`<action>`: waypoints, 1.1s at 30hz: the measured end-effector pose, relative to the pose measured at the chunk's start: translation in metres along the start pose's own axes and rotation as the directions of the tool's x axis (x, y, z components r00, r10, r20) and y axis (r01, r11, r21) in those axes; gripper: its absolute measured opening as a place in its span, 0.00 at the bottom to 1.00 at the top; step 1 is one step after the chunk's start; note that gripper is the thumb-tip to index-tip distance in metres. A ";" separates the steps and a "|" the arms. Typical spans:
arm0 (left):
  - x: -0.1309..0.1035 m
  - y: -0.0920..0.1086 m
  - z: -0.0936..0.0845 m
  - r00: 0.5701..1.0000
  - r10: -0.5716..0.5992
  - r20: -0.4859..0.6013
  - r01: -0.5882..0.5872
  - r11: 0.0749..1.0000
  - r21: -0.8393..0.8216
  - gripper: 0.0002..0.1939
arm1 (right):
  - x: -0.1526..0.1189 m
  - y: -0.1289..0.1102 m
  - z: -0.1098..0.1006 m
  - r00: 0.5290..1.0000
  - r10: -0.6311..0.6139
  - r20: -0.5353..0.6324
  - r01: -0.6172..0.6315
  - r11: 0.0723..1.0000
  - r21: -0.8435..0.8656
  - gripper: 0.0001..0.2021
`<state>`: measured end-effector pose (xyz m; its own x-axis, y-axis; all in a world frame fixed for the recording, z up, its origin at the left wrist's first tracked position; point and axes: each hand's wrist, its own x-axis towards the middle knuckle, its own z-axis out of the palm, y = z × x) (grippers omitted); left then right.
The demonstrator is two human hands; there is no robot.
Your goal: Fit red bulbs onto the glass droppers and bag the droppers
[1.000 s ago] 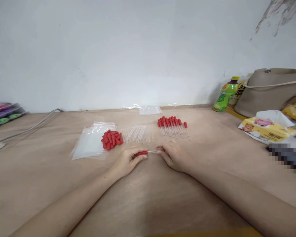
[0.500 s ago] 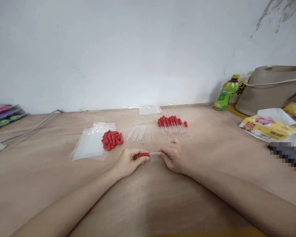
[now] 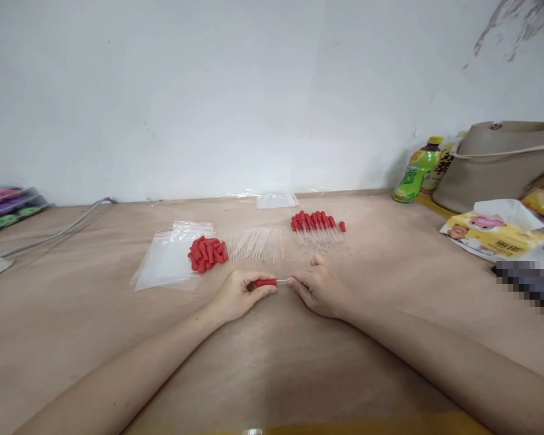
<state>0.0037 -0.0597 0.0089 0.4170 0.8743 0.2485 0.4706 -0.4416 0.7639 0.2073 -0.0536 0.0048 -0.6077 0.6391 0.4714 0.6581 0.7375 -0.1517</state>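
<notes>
Between thumb and fingers, my left hand [image 3: 242, 295] pinches a red rubber dropper bulb [image 3: 266, 282]. A thin clear glass dropper tube [image 3: 281, 282] runs from the bulb's open end to my right hand [image 3: 317, 287], which is closed on the tube. Most of the tube is hidden by my right fingers. Beyond my left hand lies a heap of loose red bulbs [image 3: 207, 254]. Beside the heap, bare glass tubes [image 3: 256, 243] lie in a loose row. Droppers with red bulbs fitted [image 3: 317, 225] lie side by side beyond my right hand.
Clear zip bags [image 3: 161, 263] lie left of the bulbs, and another bag [image 3: 277, 200] rests near the wall. To the right are a green bottle [image 3: 417, 172], a beige bag [image 3: 494, 160], a tissue pack [image 3: 498, 235] and a dark blurred object [image 3: 532, 284]. A grey cable [image 3: 72, 225] crosses the left.
Less of the glass tube shows between my hands, and the gap between them is slightly narrower. Both hands keep their grip, and the view has shifted a little.
</notes>
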 end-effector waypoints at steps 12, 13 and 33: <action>0.007 -0.006 -0.004 0.997 -0.057 -0.054 0.051 0.992 -0.112 0.18 | 0.018 0.018 -0.027 0.907 0.416 0.069 -0.420 0.905 0.064 0.14; 0.007 -0.006 -0.004 0.998 -0.058 -0.035 0.054 0.994 -0.091 0.17 | 0.027 0.023 -0.027 0.866 0.498 0.034 -0.499 0.866 0.032 0.15; 0.005 0.001 -0.008 0.999 -0.033 0.012 0.032 0.997 0.066 0.10 | 0.088 0.046 0.012 0.697 0.717 0.006 -0.679 0.662 -0.316 0.15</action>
<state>0.0002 -0.0540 0.0150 0.4109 0.8857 0.2161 0.5340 -0.4259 0.7304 0.1784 0.0390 0.0293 0.0460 0.9758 0.2140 0.9891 -0.0145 -0.1464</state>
